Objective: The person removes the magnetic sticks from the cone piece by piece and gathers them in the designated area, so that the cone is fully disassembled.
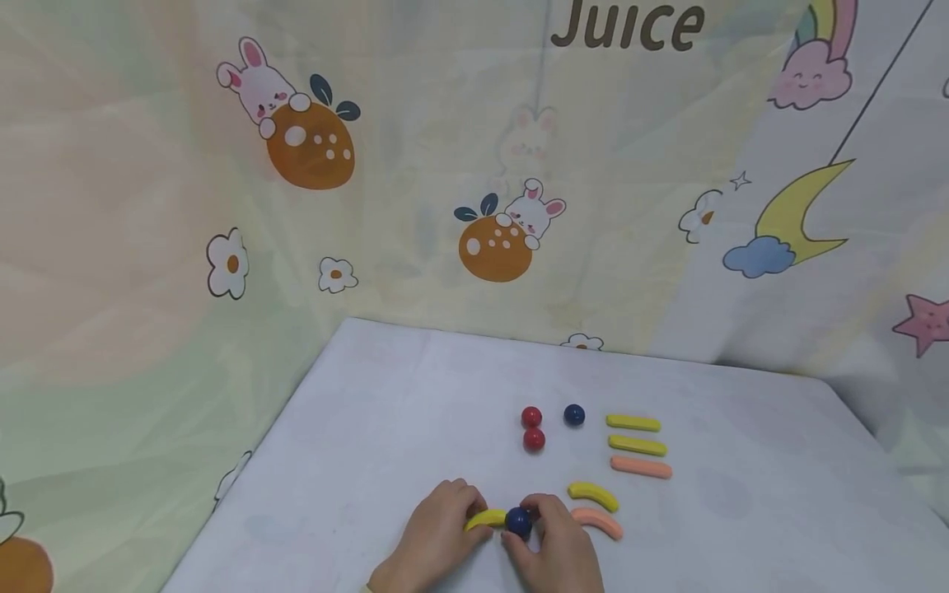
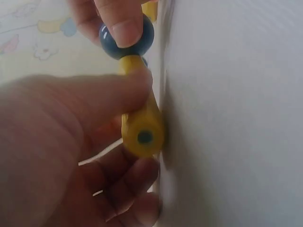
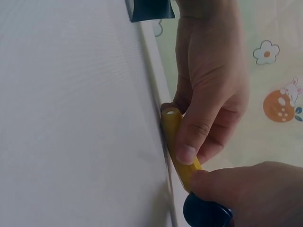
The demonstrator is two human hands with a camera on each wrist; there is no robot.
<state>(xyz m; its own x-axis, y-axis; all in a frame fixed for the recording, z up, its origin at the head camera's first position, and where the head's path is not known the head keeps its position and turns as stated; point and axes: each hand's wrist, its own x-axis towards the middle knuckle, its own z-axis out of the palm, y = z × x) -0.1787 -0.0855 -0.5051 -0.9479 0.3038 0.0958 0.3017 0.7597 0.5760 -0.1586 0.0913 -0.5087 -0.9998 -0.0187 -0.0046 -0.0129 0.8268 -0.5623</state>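
My left hand (image 1: 437,531) pinches a curved yellow rod (image 1: 485,518) between thumb and fingers, low over the white table. Thumb and fingers of my right hand (image 1: 562,550) grip a dark blue ball (image 1: 518,521) at the rod's right end. In the left wrist view the ball (image 2: 110,45) meets one end of the rod (image 2: 142,123), whose nearer end has a round dark spot in its middle. The right wrist view has the same rod (image 3: 173,130) under the left thumb, with a pale dot on its end face.
Beyond the hands lie two red balls (image 1: 534,440) and another blue ball (image 1: 574,415). To their right are two straight yellow rods (image 1: 638,445) and a straight pink rod (image 1: 641,467). A curved yellow rod (image 1: 594,495) and curved pink rod (image 1: 599,522) lie beside the right hand.
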